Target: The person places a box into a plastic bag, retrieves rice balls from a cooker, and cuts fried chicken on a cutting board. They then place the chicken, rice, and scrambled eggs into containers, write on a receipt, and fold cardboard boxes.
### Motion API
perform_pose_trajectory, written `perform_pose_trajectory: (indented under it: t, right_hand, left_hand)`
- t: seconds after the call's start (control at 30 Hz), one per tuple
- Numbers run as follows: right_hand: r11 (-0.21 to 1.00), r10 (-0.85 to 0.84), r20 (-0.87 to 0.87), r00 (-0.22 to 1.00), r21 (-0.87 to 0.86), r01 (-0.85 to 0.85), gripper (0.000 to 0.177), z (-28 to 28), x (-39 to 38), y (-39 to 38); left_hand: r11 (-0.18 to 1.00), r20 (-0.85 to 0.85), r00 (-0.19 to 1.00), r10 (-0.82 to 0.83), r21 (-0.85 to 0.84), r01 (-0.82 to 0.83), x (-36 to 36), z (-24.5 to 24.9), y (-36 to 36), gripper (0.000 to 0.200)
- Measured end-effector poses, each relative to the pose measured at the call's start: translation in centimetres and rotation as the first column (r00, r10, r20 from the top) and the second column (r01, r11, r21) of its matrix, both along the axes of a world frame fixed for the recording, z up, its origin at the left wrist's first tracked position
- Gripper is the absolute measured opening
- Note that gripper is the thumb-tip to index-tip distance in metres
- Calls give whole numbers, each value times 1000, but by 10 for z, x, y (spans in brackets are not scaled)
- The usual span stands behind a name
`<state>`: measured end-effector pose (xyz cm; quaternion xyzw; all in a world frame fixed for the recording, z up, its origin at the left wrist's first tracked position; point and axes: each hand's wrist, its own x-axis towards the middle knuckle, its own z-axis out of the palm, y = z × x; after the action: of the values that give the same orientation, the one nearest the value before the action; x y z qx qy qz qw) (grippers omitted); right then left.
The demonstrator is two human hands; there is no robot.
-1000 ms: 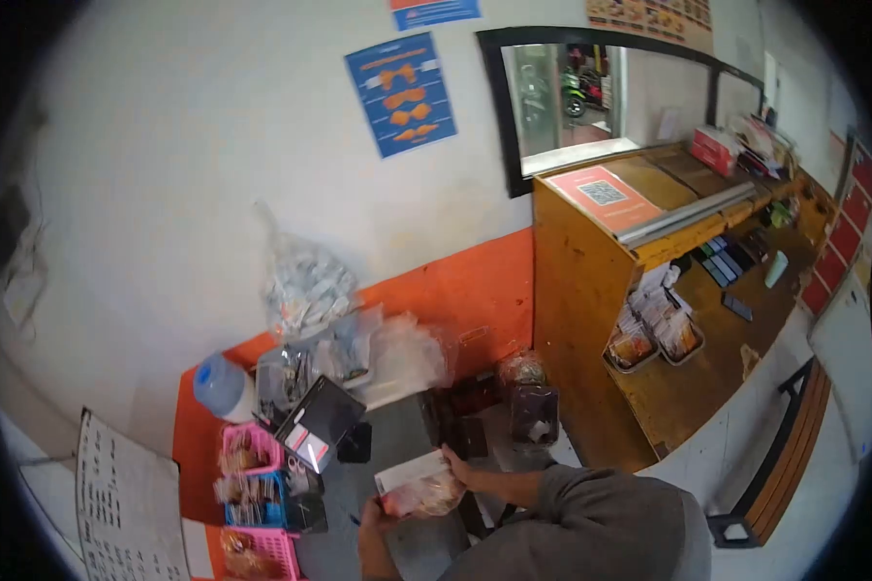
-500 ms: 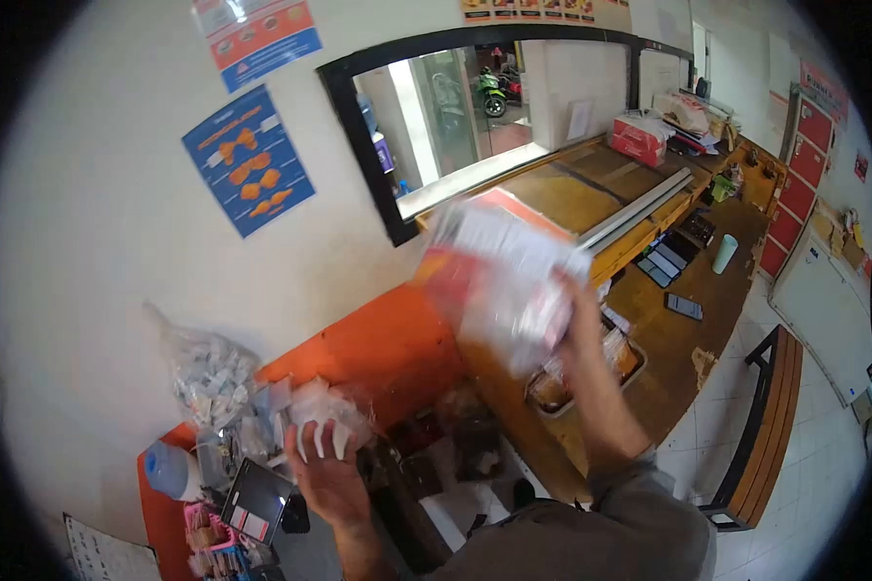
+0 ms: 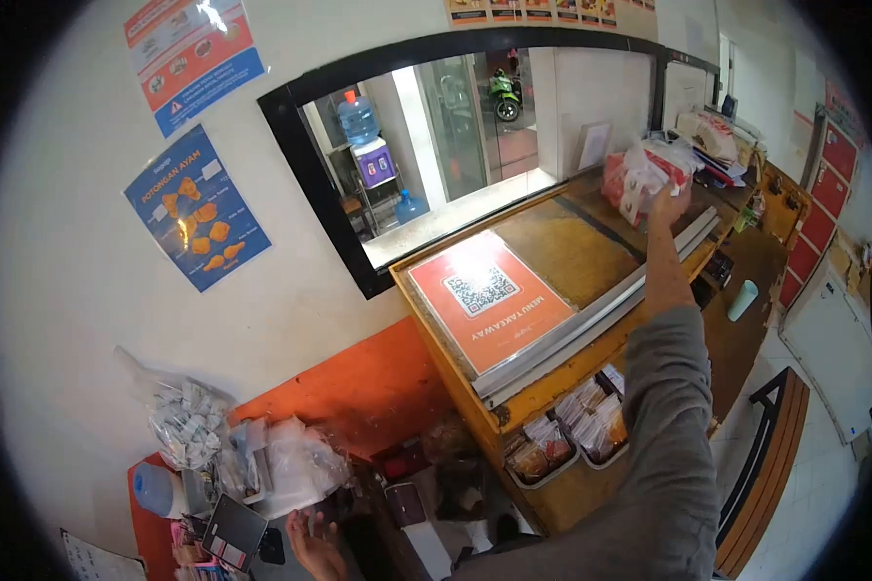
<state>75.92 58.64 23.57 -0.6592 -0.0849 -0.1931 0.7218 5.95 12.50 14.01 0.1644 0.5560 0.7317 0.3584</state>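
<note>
My right hand [image 3: 666, 206] reaches out to the far part of the wooden counter [image 3: 581, 218], its fingers closed on a plastic bag [image 3: 639, 182] with red and white contents. The bag is beside or in front of a red and white box, which it partly hides. Low at the left, my left hand [image 3: 318, 547] has its fingers apart and holds nothing. It is near a tablet [image 3: 234, 531] and a pile of clear plastic bags [image 3: 300, 465].
An orange QR-code sheet [image 3: 489, 300] lies on the counter beside metal rails [image 3: 601, 300]. Trays of packets [image 3: 541, 450] sit on a lower shelf. A green cup [image 3: 742, 301] stands at the right, above a slatted bench [image 3: 770, 465].
My right hand has carried the plastic bag away from me to the far part of the counter. My left hand is lower in view, and the view has shifted.
</note>
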Motion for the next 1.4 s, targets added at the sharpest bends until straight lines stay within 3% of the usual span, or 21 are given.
perform_pose_trajectory:
  t: [0.17, 0.2, 0.23, 0.27, 0.37, 0.4, 0.43, 0.47, 0.5, 0.57, 0.63, 0.67, 0.7, 0.77, 0.8, 0.87, 0.93, 1.07, 1.17, 1.33, 1.4]
  right_hand:
    - [769, 602, 282, 748, 49, -637, 54, -2, -45, 13]
    - [612, 745, 355, 565, -24, -791, 49, 0, -73, 0]
    - [516, 845, 158, 511, 15, -857, 45, 50, -154, -71]
    - [72, 990, 113, 81, 75, -995, 42, 33, -141, -68]
    - [-177, 966, 146, -214, -230, -957, 38, 57, -247, -205]
    - [-213, 878, 225, -422, -606, -766, 39, 52, -245, -233]
    - [-344, 771, 309, -557, -534, -773, 43, 23, -251, -254]
    - [-871, 475, -159, -865, 58, -489, 57, 30, -274, -275]
    - [-938, 62, 302, -951, -309, -159, 70, 35, -349, -284]
    - [-658, -677, -90, -730, -370, 656, 76, -66, -374, -224]
    - [-874, -360, 211, -909, 266, 408, 67, -53, -499, -312]
    - [-977, -31, -4, -1000, 211, 29, 41, -37, -549, -345]
    - [-996, 10, -287, -958, 81, -34, 44, -50, -595, -346]
    - [-880, 243, -500, -831, -473, 28, 47, -84, -674, -368]
    - [-877, 233, -497, -836, -479, 40, 47, -103, -702, -375]
    - [-431, 143, -581, -801, -765, 479, 44, -125, -758, -388]
    - [-724, -125, -707, -696, -415, 552, 47, -96, -831, -417]
    - [-579, 128, -318, -939, -793, 190, 36, -113, -972, -427]
    - [-543, 459, -191, -867, -833, -104, 24, -150, -1074, -370]
    - [-375, 704, -271, -656, -927, -18, 34, -266, -1165, -226]
    - [-9, 828, 173, -534, -947, -321, 43, -311, -1169, -188]
  left_hand:
    - [995, 140, 989, 55, 78, -66, -15, -41, 5, 40]
    - [995, 131, 991, 8, 99, -21, -6, -35, 6, 39]
    - [998, 149, 989, -9, 66, -1, -11, -45, 7, 39]
    - [997, 153, 987, -48, 71, 38, -5, -34, 11, 37]
    - [1000, 181, 983, -14, -14, 17, -7, -25, 3, 29]
    - [998, 247, 969, -19, 65, 3, -13, -31, -4, 29]
    - [998, 241, 970, -11, 68, -5, -23, -38, -15, 29]
    - [997, 238, 971, -23, 73, 5, -33, -46, -30, 29]
    - [995, 251, 966, 58, 63, -76, -44, -52, -42, 29]
    - [993, 285, 954, 97, 43, -114, -63, -60, -66, 30]
    - [984, 256, 952, 169, 14, -179, -84, -62, -99, 31]
    - [980, 226, 954, 199, -18, -200, -96, -64, -116, 32]
    - [969, 134, 961, 242, -83, -232, -114, -74, -137, 37]
    - [873, -129, 917, 378, -280, -399, -156, -107, -186, 43]
    - [774, -287, 844, 453, -343, -532, -184, -148, -214, 46]
    - [545, -532, 702, 473, -450, -707, -227, -202, -269, 51]
    - [428, -606, 656, 450, -499, -754, -260, -231, -304, 53]
    - [310, -495, 585, 642, -531, -789, -307, -267, -325, 54]
    - [325, -517, 513, 686, -413, -851, -324, -262, -308, 51]
    - [406, -466, 535, 705, -354, -843, -312, -237, -299, 46]
    - [420, -420, 563, 712, -388, -820, -294, -233, -298, 47]
